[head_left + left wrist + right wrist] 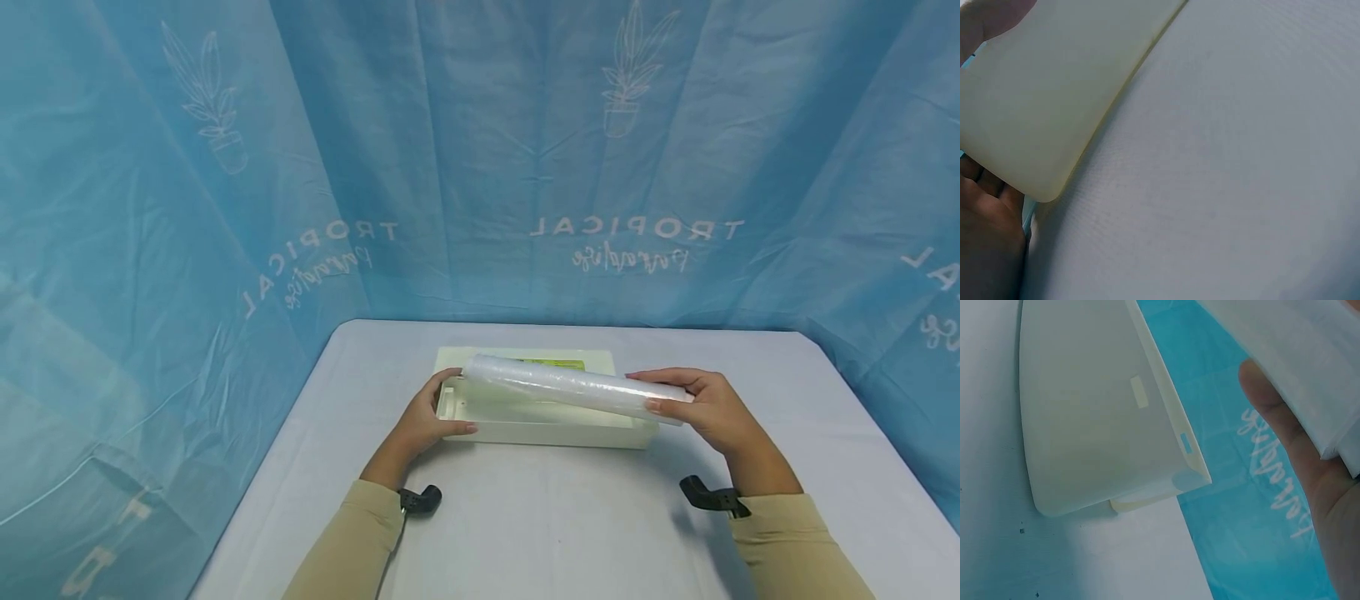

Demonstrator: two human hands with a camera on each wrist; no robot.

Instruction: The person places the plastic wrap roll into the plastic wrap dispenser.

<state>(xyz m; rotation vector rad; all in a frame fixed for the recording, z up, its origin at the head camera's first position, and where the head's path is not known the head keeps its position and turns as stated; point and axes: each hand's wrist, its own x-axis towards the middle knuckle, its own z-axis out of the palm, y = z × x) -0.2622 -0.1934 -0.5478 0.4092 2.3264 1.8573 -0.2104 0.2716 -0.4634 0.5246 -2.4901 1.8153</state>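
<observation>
A long white plastic dispenser box (555, 434) lies across the table with its lid (600, 360) raised at the back. My left hand (420, 423) grips the box's left end, thumb along the front wall and fingers at the rear corner. Tilted above the open box is a roll of clear plastic wrap (562, 385), its right end lower and jutting past the box. My right hand (708, 410) holds that end between thumb and fingers. Whether the left fingertips touch the roll's other end, I cannot tell. The box's smooth front (1085, 412) fills much of the right wrist view.
A white cloth covers the table (555, 517). Blue printed curtains (480, 167) hang behind it and along both sides. A yellow-green label (562, 364) shows on the lid, partly behind the roll.
</observation>
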